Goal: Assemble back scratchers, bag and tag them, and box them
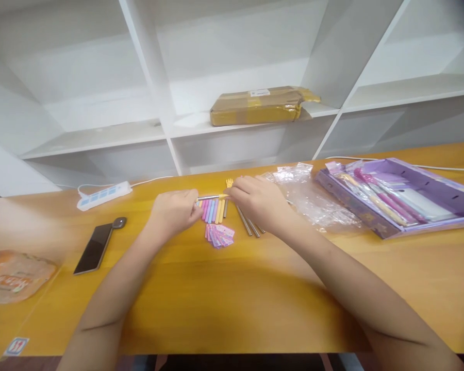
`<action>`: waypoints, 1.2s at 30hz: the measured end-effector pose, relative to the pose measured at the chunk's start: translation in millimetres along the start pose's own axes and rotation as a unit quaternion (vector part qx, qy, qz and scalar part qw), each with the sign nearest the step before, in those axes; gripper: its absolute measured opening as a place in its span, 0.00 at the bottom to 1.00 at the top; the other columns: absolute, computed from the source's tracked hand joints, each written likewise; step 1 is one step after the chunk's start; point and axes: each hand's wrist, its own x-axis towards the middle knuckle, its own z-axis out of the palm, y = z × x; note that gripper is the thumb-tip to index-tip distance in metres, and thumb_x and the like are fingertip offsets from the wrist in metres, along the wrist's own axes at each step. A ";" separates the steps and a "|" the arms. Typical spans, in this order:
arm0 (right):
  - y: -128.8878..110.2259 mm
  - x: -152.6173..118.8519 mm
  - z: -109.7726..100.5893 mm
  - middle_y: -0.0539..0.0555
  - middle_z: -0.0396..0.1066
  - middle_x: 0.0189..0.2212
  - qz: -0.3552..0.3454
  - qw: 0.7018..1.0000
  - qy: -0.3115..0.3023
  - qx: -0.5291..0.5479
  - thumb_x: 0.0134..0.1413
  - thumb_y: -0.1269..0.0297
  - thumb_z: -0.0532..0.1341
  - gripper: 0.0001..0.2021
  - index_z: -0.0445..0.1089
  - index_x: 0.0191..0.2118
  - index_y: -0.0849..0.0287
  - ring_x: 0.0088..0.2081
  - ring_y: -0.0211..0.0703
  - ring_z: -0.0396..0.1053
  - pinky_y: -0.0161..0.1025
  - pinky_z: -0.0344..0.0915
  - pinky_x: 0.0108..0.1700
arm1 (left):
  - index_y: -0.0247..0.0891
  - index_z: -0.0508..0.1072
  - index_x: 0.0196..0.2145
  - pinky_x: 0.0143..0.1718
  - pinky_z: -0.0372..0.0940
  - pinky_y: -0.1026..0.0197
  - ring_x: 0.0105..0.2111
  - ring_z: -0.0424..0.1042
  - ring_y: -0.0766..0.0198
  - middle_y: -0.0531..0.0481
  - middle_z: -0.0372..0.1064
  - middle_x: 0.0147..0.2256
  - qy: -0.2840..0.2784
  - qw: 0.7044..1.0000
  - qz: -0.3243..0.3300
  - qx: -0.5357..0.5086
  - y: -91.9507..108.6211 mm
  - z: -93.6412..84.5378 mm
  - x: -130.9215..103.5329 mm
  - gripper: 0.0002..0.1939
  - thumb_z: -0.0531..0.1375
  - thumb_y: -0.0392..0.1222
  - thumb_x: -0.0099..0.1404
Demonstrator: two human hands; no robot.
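Note:
Between my two hands a thin metal rod (208,198) runs level above the table. My left hand (175,212) is closed around its left end. At the rod's right end is a yellow tapered piece (223,196), pinched in the fingers of my right hand (257,201). A yellow claw-shaped head (229,182) shows just beyond my right fingertips; whether it joins the pinched piece I cannot tell. Below the rod lies a row of pink, blue, purple and yellow tubes (213,211). Several metal rods (249,222) lie under my right hand. Fanned-out printed cards (219,236) lie nearer me.
Clear plastic bags (313,201) lie right of my hands, beside a purple box (386,233) holding bagged long-handled items (379,193). At left are a power strip (104,196), a dark phone-like slab (95,248), a small black object (119,222) and an orange bag (17,275). A taped carton (259,106) sits on the shelf.

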 end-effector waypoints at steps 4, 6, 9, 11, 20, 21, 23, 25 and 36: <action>4.2 0.4 -3.5 0.53 0.70 0.35 -0.001 1.000 -0.014 0.010 0.75 0.73 0.56 0.11 0.76 0.42 0.60 0.34 0.41 0.55 0.40 0.48 0.39 | 0.38 0.74 0.33 0.27 0.42 0.56 0.27 0.70 0.57 0.46 0.77 0.29 0.009 1.000 -0.014 0.000 -0.8 1.5 0.6 0.09 0.55 0.40 0.68; 5.5 1.0 -5.7 0.52 0.70 0.34 -0.002 1.000 -0.011 0.007 0.74 0.72 0.58 0.09 0.76 0.42 0.60 0.33 0.41 0.55 0.40 0.48 0.38 | 0.38 0.74 0.34 0.27 0.42 0.56 0.28 0.71 0.57 0.46 0.77 0.30 0.008 1.000 -0.013 -0.001 -0.6 2.0 0.8 0.10 0.55 0.41 0.69; 7.1 1.3 -5.9 0.52 0.70 0.34 -0.007 1.000 -0.004 0.003 0.71 0.73 0.61 0.07 0.76 0.41 0.60 0.33 0.41 0.55 0.41 0.48 0.38 | 0.38 0.75 0.34 0.27 0.43 0.56 0.28 0.72 0.57 0.45 0.78 0.31 -0.003 1.000 -0.012 -0.003 -0.1 2.7 1.0 0.10 0.55 0.41 0.69; 8.5 0.9 -4.2 0.51 0.70 0.33 -0.012 1.000 0.000 0.003 0.71 0.74 0.61 0.07 0.75 0.40 0.60 0.33 0.41 0.55 0.41 0.48 0.38 | 0.38 0.76 0.35 0.27 0.42 0.56 0.28 0.73 0.56 0.44 0.79 0.31 -0.010 1.000 -0.018 -0.005 -0.1 2.8 1.0 0.10 0.55 0.42 0.69; 17.8 -3.4 2.4 0.51 0.71 0.33 -0.039 0.999 -0.001 0.023 0.73 0.77 0.56 0.11 0.75 0.42 0.60 0.35 0.38 0.62 0.40 0.49 0.40 | 0.40 0.77 0.35 0.27 0.44 0.56 0.28 0.75 0.54 0.44 0.80 0.31 -0.022 0.999 -0.039 -0.029 -1.2 3.5 0.6 0.11 0.56 0.45 0.69; 18.2 -3.7 2.7 0.51 0.71 0.33 -0.037 0.999 -0.003 0.022 0.72 0.78 0.55 0.12 0.75 0.42 0.59 0.35 0.38 0.63 0.40 0.49 0.40 | 0.40 0.77 0.34 0.27 0.44 0.56 0.28 0.75 0.54 0.45 0.80 0.31 -0.024 0.998 -0.041 -0.030 -1.8 3.7 1.0 0.11 0.56 0.45 0.69; 19.4 -4.1 3.1 0.51 0.72 0.34 -0.033 0.999 -0.011 0.022 0.71 0.79 0.55 0.12 0.75 0.42 0.59 0.36 0.39 0.63 0.41 0.49 0.40 | 0.41 0.77 0.33 0.27 0.44 0.56 0.28 0.75 0.54 0.45 0.79 0.29 -0.035 0.998 -0.045 -0.030 -3.7 4.0 2.4 0.11 0.56 0.45 0.68; 22.3 -4.7 3.0 0.52 0.72 0.34 -0.028 0.999 -0.018 0.024 0.71 0.78 0.55 0.13 0.76 0.43 0.58 0.37 0.39 0.64 0.41 0.50 0.41 | 0.41 0.76 0.32 0.27 0.44 0.56 0.28 0.75 0.54 0.45 0.78 0.28 -0.048 0.997 -0.049 -0.031 -6.7 4.4 4.6 0.11 0.57 0.45 0.68; 83.2 -15.6 -12.6 0.52 0.77 0.36 0.032 0.999 0.005 -0.027 0.73 0.74 0.56 0.13 0.79 0.44 0.54 0.37 0.40 0.64 0.42 0.50 0.42 | 0.40 0.76 0.28 0.29 0.46 0.55 0.27 0.73 0.54 0.43 0.75 0.26 -0.054 0.993 -0.093 0.051 -51.8 10.1 14.1 0.14 0.54 0.36 0.69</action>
